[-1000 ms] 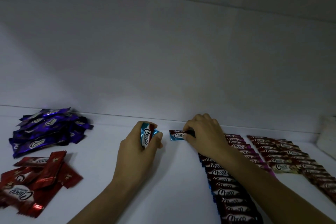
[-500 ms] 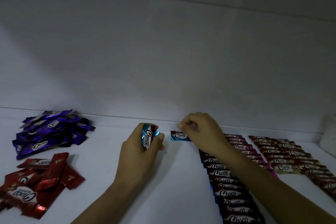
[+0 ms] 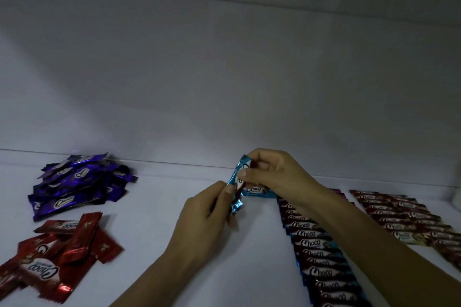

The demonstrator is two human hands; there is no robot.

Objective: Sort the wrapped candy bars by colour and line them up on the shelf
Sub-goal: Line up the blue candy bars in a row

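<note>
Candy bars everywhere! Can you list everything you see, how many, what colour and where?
Purple pile: many bars, purple, shelf's back left.
Red pile: several bars, red, front left.
Blue row: many bars, blue-edged, right of centre.
Far-right rows: many bars, mostly dark red-brown, far right.
Lying blue bar: one, blue, at the blue row's far end.
Held blue bar: one, blue, between both hands.
Shelf: one, white, under everything.
Left hand: one, pinches the held blue bar's lower end.
Right hand: one, pinches its upper end.

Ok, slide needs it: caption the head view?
Left hand and right hand hold a blue candy bar near the blue row.
</note>
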